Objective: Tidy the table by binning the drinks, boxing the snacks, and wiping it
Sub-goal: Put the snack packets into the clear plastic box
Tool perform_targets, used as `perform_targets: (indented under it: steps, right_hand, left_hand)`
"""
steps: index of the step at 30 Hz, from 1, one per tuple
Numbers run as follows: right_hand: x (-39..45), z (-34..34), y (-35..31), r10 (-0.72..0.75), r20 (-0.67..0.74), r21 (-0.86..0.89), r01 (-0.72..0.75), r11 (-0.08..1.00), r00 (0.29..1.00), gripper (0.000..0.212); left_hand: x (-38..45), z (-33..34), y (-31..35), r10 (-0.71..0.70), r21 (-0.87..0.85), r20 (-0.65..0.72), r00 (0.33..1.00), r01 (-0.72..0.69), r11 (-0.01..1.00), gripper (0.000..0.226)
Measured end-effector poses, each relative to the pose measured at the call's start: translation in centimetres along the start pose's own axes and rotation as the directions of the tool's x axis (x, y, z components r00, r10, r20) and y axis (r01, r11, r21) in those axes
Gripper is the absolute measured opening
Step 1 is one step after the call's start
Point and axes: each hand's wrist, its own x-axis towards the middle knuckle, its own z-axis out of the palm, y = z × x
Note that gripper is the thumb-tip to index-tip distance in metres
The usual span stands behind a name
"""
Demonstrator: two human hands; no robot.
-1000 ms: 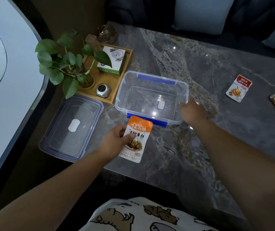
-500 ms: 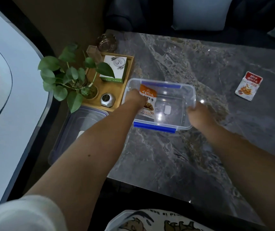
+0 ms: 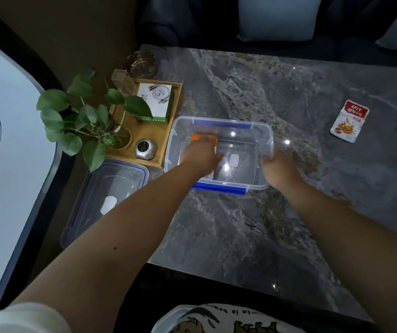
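Head view, down over table [image 3: 240, 224]

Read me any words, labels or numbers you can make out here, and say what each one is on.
"ld is bea", partial and seen upside down: on the cartoon-print garment.
Red and white snack packet: print too blurred.
Orange snack packet under the left hand: unreadable.
Green and white box: too small.

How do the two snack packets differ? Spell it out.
The orange-topped packet lies inside the clear box, mostly covered by the left hand; the red-topped packet lies alone on the bare table, far right. The first shows only its top edge; the second shows its whole face. Both are flat pouches.
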Motion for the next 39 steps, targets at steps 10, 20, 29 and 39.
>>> perform_targets:
  steps: [10, 20, 29, 39]
  right_hand:
    - [-0.2, 0.0, 0.0, 0.005, 0.003, -0.021, -0.005, 1.000, 1.000, 0.029]
    - [-0.3, 0.0, 0.0, 0.021, -0.006, -0.037, -0.021, 0.999, 1.000, 0.041]
    - [-0.4, -0.6, -0.4, 0.029, 0.030, -0.033, -0.028, 0.999, 0.999, 0.052]
    - [-6.1, -6.2, -0.4, -0.167, -0.174, -0.185, 0.134, 0.973, 0.971, 0.051]
  left_hand:
    - [-0.7, -0.3, -1.6, 0.095, 0.035, 0.283, 0.954, -0.109, 0.993, 0.045]
    - [-1.4, -0.9, -2.6, 0.031, 0.035, 0.277, 0.960, -0.043, 0.998, 0.050]
    - [-2.0, -1.5, -2.6, 0.052, 0.030, 0.199, 0.979, -0.059, 0.998, 0.044]
    - [-4.8, -2.3, 2.4, 0.350, 0.194, -0.013, 0.937, -0.341, 0.920, 0.043]
